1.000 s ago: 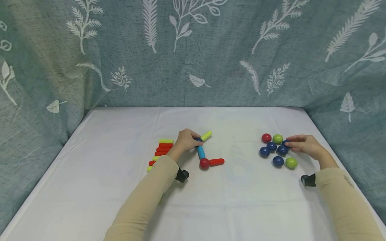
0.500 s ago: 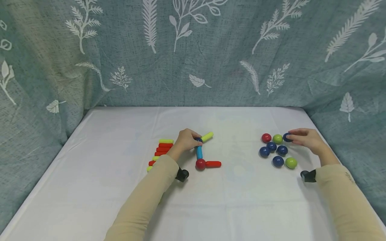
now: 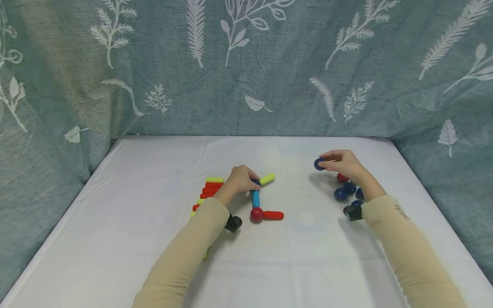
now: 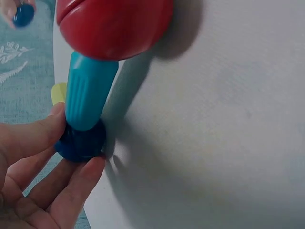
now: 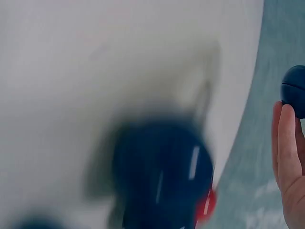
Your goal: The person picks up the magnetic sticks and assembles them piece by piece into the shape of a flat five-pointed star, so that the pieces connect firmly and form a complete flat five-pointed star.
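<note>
My left hand [image 3: 238, 180] pinches a dark blue ball [image 4: 82, 144] between thumb and fingers. A light blue rod [image 3: 256, 199] runs from that ball to a red ball [image 3: 256, 214]. A red rod [image 3: 273, 215] sticks out to the right of the red ball, and a yellow-green rod [image 3: 267, 179] extends from the held ball. Off the table, my right hand [image 3: 344, 163] holds another dark blue ball [image 3: 319, 164] at its fingertips; a seam line shows on it in the right wrist view.
Left of my left hand lies a row of red rods [image 3: 212, 191] and yellow-green rods [image 3: 215, 180], partly hidden by the forearm. Under my right wrist sit several dark blue balls [image 3: 340, 194] and a red ball [image 3: 342, 177]. A patterned curtain [image 3: 246, 85] hangs behind the white table [image 3: 154, 171].
My right hand has lifted a dark blue ball from the group of balls and carried it leftward. The red ball and red rod swung slightly left while my left hand stayed on its ball.
</note>
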### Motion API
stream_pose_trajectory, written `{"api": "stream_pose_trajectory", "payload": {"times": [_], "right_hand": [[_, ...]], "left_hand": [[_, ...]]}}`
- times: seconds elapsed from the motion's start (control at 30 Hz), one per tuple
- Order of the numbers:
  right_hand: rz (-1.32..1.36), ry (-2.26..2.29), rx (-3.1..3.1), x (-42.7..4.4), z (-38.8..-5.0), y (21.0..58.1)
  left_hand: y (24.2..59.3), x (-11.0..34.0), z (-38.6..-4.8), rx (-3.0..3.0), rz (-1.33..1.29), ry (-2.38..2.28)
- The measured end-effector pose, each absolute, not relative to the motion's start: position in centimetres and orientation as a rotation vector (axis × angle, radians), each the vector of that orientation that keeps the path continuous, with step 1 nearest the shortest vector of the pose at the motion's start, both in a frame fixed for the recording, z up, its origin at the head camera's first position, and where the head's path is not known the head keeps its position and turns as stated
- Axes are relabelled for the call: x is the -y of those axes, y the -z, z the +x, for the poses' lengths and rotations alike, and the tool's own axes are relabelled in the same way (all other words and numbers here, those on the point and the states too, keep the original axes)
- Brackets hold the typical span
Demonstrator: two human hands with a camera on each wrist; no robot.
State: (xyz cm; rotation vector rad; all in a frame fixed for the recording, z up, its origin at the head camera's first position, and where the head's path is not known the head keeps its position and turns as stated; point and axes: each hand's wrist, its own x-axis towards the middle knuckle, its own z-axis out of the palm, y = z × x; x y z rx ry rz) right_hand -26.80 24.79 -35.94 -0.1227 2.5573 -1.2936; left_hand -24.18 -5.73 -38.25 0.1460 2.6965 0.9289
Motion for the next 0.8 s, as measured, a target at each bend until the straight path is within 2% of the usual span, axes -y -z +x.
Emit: {"api": "stream_pose_trajectory", "payload": {"times": [0.2, 0.37, 0.8], "right_hand": [[-0.194, 1.298, -2.494, -19.8, -27.4, 38.0], [-0.146, 1.344, -2.438, -16.9, -27.5, 39.5], [-0.157, 1.224, -2.495, -14.4, -27.6, 39.6]], "left_hand": [[38.2, 5.6, -24.0, -2.702, 0.142, -0.927], [38.0, 5.6, -23.8, -2.704, 0.142, -0.914], [37.9, 5.4, -24.1, -2.685, 0.126, -0.880]]}}
